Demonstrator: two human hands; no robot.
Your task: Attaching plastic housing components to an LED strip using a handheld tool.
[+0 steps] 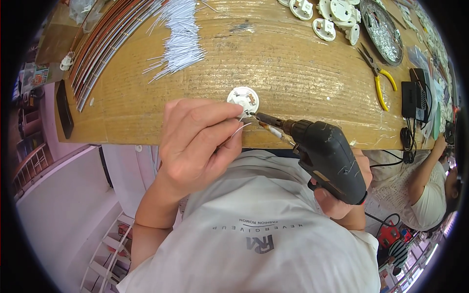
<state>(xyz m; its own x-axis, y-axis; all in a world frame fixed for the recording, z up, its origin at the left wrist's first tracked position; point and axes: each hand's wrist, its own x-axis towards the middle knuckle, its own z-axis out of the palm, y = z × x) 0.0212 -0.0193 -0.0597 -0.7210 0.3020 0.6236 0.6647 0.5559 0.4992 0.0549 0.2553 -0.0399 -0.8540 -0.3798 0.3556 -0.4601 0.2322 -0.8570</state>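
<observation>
Head view shows your left hand (195, 141) pinched shut on a thin strand of solder wire (234, 133), thumb and forefinger closed near its free end, which points toward 2 o'clock at the small round white fitting (243, 99). That fitting lies flat on the wooden bench (273, 63), close to the near edge. Your right hand (342, 195) is wrapped tight around the grip of a black soldering gun (327, 158); most of the hand is hidden behind the gun's body. The gun's tip (259, 117) sits at about 4 o'clock of the fitting, touching or nearly touching its rim, where the wire end meets it.

The wire looks light and soft, so it will likely bend at any push; holding it near the end, as you do, keeps it steady. The fitting looks like light, rigid plastic that could slide under the tip and may mar with heat, and nothing is holding it down. The gun is the heavy piece and wants the full grip.

At 12 o'clock lies a heap of cut white wires (181, 39); at 1 o'clock more white fittings (332, 14) beside a metal dish (383, 29); at 2 o'clock yellow-handled pliers (378, 75). Another person (430, 195) sits at 4 o'clock.
</observation>
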